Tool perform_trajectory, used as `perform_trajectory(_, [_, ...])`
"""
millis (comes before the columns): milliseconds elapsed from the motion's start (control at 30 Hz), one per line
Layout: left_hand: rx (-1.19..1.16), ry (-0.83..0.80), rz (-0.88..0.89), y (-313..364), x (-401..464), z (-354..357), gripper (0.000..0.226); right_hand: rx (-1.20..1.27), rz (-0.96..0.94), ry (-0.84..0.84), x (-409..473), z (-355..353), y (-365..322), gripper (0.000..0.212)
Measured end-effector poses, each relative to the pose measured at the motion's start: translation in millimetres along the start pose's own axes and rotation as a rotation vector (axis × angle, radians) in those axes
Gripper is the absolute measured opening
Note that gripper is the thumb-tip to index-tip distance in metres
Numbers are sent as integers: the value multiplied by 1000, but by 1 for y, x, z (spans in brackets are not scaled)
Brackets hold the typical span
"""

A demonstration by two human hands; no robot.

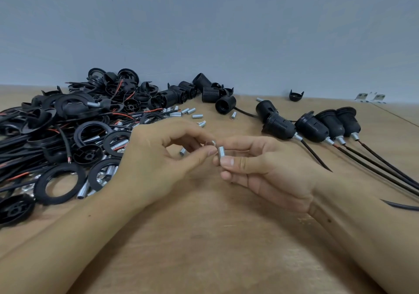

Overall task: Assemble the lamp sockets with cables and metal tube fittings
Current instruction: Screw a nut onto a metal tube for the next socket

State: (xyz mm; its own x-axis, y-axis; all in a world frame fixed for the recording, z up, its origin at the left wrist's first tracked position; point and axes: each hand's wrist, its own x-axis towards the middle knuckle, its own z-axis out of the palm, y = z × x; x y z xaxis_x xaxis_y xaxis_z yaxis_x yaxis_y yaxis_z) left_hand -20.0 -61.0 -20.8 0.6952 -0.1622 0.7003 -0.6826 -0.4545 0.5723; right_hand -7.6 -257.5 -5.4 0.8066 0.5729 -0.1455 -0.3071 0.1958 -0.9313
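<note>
Both hands met at frame centre over the table (204, 237). Right hand (267, 169) pinched a short metal tube (221, 152) upright between thumb and forefinger. Left hand (158, 157) pinched a small metal nut (212, 143) at its fingertips, right beside the tube's top end — touching or not, couldn't tell.

Left of frame: heap of black rings (60, 183), caps and red-black cables (68, 145), loose tubes mixed in. More loose tubes (197, 116) lay scattered above the hands. Upper centre — bare socket bodies (225, 104) by the wall. Right of frame: row of finished sockets (311, 129) lying on their sides, each with a tube and cable trailing toward lower right.
</note>
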Motion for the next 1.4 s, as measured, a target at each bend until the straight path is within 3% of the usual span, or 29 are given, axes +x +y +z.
perform_trajectory(133, [-9, 13, -68, 0, -1, 2, 18, -78, -59, 28, 0, -4, -1, 35])
perform_trajectory(300, [-421, 45, -295, 6, 1, 7, 28, -176, -182, 49, -2, -6, -10, 25])
perform_trajectory(467, [-487, -5, -353, 8, 3, 8, 23, -231, -279, 113, 0, -4, -3, 23])
perform_trajectory(567, [-459, -38, -336, 8, 2, 7, 20, -398, -484, 213, -1, -1, 0, 7])
perform_trajectory(633, [-444, -62, -335, 8, 1, 8, 21, -621, -664, 265, -2, 1, 3, 8])
perform_trajectory(733, [-472, -77, -380, 7, -1, 9, 23, -676, -758, 259, -4, 6, 7, 9])
perform_trajectory(867, [-613, -36, -448, 3, -1, 10, 22, -659, -761, 256, -3, 6, 8, 16])
perform_trajectory(967, [-674, -12, -477, 1, 0, 8, 34, -640, -730, 278, -3, 4, 8, 20])
perform_trajectory(1167, [-506, 15, -384, 7, 0, 6, 24, -743, -711, 318, -6, 8, 7, 9])
perform_trajectory(1333, [-532, -35, -269, 10, -1, 7, 26, -675, -557, 350, -4, 10, 7, 33])
perform_trajectory(1400, [-611, 14, -278, 9, -1, 5, 27, -616, -527, 383, -2, 10, 7, 36])
